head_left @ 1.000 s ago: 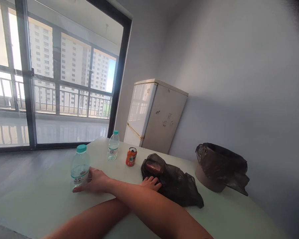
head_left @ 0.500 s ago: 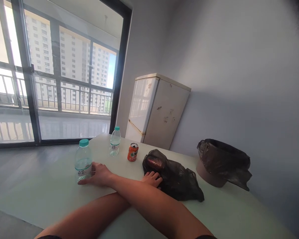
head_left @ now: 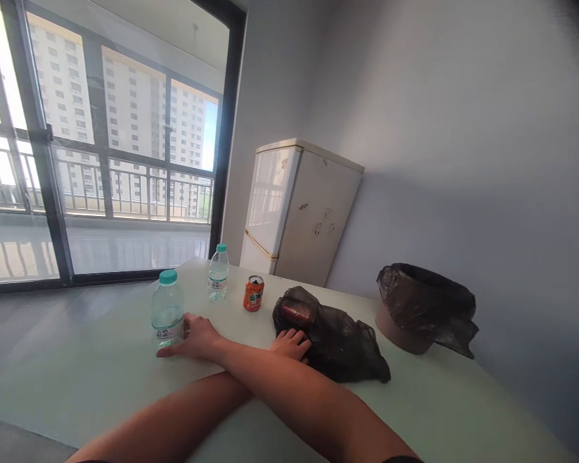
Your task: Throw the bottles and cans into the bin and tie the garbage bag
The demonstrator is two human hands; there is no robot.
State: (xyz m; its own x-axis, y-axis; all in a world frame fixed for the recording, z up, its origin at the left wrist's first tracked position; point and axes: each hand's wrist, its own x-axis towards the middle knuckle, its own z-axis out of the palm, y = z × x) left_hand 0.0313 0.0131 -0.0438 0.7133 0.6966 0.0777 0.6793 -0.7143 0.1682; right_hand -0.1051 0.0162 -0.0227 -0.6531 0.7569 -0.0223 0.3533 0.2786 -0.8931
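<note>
My forearms cross, the right one lying over the left. My right hand [head_left: 199,337] reaches to the left and is wrapped round the lower part of a clear plastic water bottle [head_left: 168,316] with a teal cap, which stands upright on the table. On the other side, my left hand [head_left: 291,344] has its fingers curled on the near edge of a black plastic bag [head_left: 350,347]. A dark red, shiny can [head_left: 297,314] shows at the bag's mouth, partly covered by it. Part of my left hand is hidden behind my right forearm.
A second water bottle [head_left: 217,275] and an orange drink can [head_left: 253,294] stand farther back on the pale table [head_left: 101,386]. To the right is a bin [head_left: 400,331] lined with a black bag. Behind the table stand a fridge [head_left: 313,212] and a glass sliding door [head_left: 125,148].
My right hand has shifted the near bottle slightly to the right along the table. My left hand stays at the bag. The camera view has turned a little.
</note>
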